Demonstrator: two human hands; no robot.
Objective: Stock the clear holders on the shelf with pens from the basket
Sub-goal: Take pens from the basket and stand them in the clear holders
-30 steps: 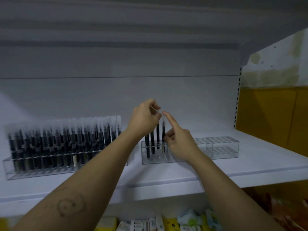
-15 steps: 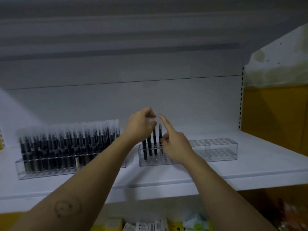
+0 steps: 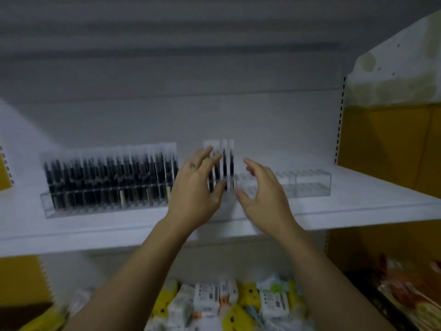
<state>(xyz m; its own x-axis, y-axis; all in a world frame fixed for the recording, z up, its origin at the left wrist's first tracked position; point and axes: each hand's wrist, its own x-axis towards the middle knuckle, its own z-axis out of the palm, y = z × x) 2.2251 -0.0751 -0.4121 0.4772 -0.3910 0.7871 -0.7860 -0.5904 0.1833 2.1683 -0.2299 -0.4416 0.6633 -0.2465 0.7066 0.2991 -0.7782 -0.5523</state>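
On the white shelf [image 3: 358, 206], my L hand [image 3: 194, 194] & R hand [image 3: 265, 194] hovered w/ fingers spread loose, gripping nothing, in front of the near-empty clear holder [image 3: 307, 185]. A few black pens [image 3: 224, 163] stood upright at its L end. The full holder [image 3: 107, 201] sat just beside it, to the L.

Open above empty slots of the right holder [image 3: 307, 185]; blocked leftward by upright pens [image 3: 224, 163] and, seemingly, the packed left holder [image 3: 107, 201].
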